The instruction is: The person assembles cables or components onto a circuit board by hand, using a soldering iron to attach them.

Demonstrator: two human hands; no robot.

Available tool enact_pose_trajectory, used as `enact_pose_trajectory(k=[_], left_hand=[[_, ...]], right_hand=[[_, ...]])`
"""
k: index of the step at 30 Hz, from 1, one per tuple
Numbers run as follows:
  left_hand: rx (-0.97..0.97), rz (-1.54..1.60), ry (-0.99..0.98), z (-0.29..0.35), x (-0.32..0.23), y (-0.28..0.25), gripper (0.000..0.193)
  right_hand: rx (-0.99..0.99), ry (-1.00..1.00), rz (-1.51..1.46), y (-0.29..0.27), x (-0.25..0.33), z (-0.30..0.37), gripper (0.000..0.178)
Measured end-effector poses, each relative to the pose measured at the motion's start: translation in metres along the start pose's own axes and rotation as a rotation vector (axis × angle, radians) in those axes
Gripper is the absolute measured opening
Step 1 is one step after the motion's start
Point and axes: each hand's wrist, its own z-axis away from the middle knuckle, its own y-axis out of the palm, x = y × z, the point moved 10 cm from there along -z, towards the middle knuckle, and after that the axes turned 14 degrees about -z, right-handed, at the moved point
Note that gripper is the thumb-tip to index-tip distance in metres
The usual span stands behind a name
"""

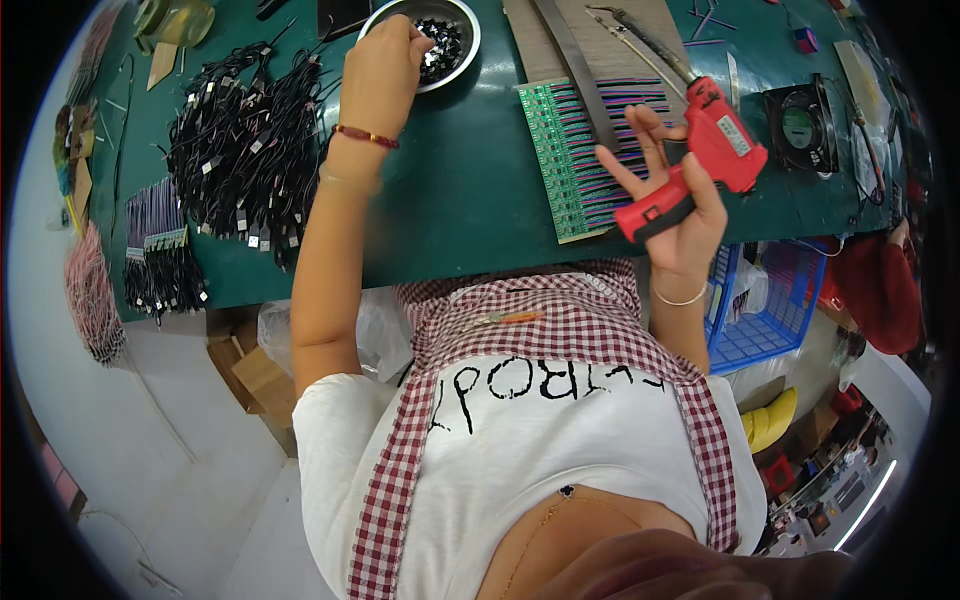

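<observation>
My left hand reaches over a round metal bowl near the table's far edge. Its fingers are closed in a pinch above small black and silver parts; whatever sits between the fingertips is too small to make out. My right hand holds a red soldering gun by its grip, some fingers stretched out, the tip pointing away to the upper left. Just left of it lies a panel of green circuit boards with rows of coloured wires, crossed by a dark flat bar.
A heap of black cables with small metal plugs lies on the green table at left. Beyond it are a wire bundle and hanging pink wires. A black fan stands right; a blue crate sits below.
</observation>
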Motion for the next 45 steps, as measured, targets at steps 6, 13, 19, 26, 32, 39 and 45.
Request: enact_pose_trajectory(k=[6,13,19,26,32,39,45], left_hand=[[0.223,0.508,0.343,0.050,-0.140,-0.009,0.015],[0.196,0.442,0.359,0.070,-0.153,-0.001,0.015],[0.183,0.476,0.338,0.069,-0.152,-0.004,0.016],[0.731,1.390,-0.478,0.097,-0.144,0.019,0.015],[0.809,1.471,-0.563,0.114,-0.155,0.027,0.022],[0.900,1.285,-0.377,0.110,-0.155,0.015,0.022],[0.944,1.191,-0.103,0.102,-0.162,0.008,0.012]], right_hand=[[-0.033,-0.023,0.005,-0.015,-0.015,0.001,0.021],[-0.042,-0.006,0.005,-0.013,-0.011,-0.003,0.022],[-0.027,-0.047,0.119,-0.003,0.001,-0.008,0.025],[-0.062,-0.040,0.479,0.006,0.001,0.025,0.038],[-0.040,-0.073,0.737,0.022,-0.006,0.040,0.035],[-0.046,-0.066,0.952,0.020,-0.002,0.045,0.041],[-0.066,0.060,0.916,0.006,-0.005,0.048,0.041]])
